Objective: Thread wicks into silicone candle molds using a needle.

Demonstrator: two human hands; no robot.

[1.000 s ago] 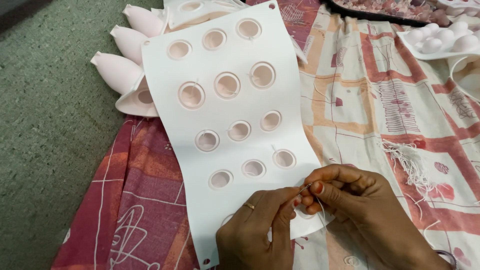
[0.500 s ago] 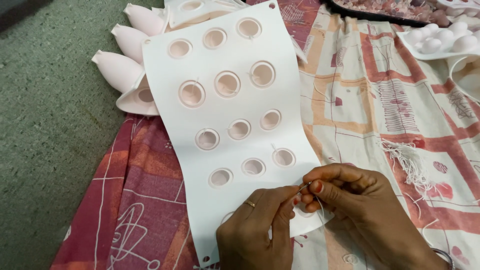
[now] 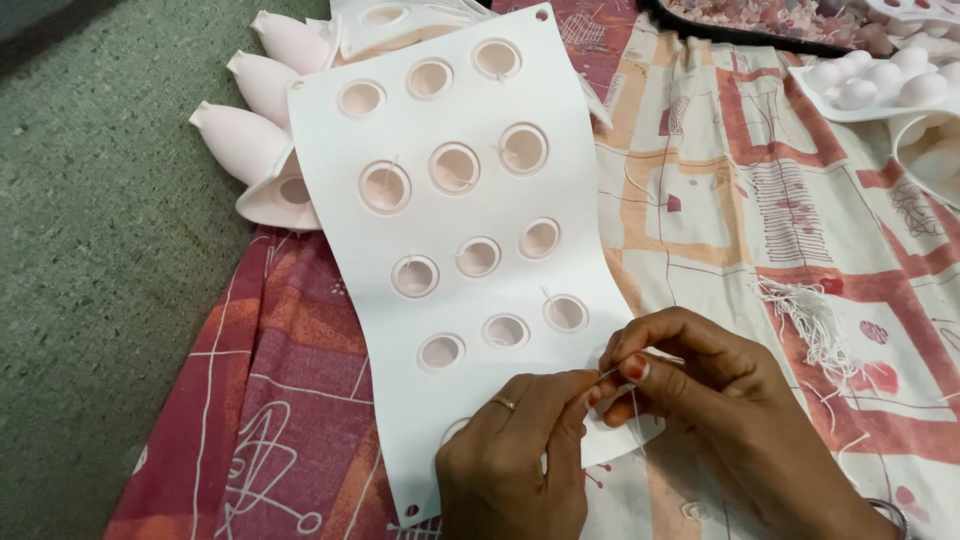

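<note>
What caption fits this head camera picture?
Left hand and right hand pinch a thin white thread over a white mould sheet.

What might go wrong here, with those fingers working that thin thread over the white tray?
1. The thread is fine and pinched only at the fingertips of the left hand and right hand; it may slip.
2. Both hands rest on the near end of the bendy white tray, so pressing could buckle it.
3. The loose thread bundle nearby might tangle.
</note>
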